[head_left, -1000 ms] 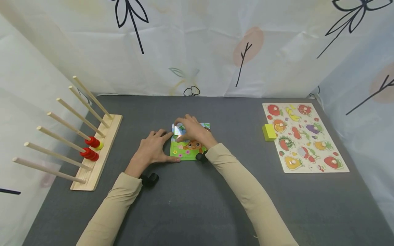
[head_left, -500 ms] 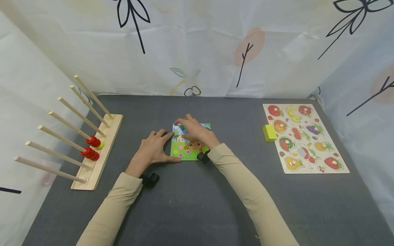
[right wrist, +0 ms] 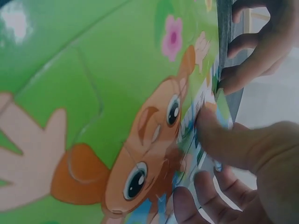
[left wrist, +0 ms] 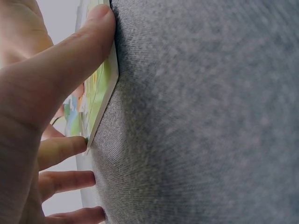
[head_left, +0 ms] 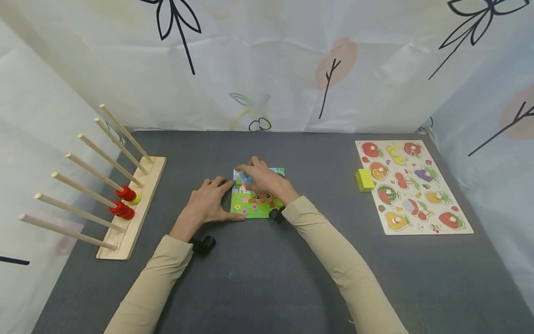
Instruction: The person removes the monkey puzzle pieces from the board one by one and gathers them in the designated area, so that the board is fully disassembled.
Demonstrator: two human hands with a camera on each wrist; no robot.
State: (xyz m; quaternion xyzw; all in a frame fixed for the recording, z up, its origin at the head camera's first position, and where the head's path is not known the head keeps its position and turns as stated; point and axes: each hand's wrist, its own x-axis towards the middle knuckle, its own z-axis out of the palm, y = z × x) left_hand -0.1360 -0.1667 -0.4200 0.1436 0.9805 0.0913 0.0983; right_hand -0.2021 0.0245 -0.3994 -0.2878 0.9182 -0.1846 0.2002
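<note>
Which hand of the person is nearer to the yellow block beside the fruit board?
The right hand. It rests on the monkey puzzle, to the left of the yellow block. The left hand lies farther left, at the puzzle's left edge.

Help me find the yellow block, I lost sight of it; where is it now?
In the head view the yellow block lies on the table's right side, against the left edge of the fruit board, well right of both hands.

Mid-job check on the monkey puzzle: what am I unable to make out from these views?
- Head view: the right hand covers the upper part of the monkey puzzle, so whether the piece under its fingers is seated is hidden.
- Left wrist view: the left hand blocks most of the puzzle; only its edge shows.
- Right wrist view: the picture is cropped by the frame and blurred near the fingertips.
</note>
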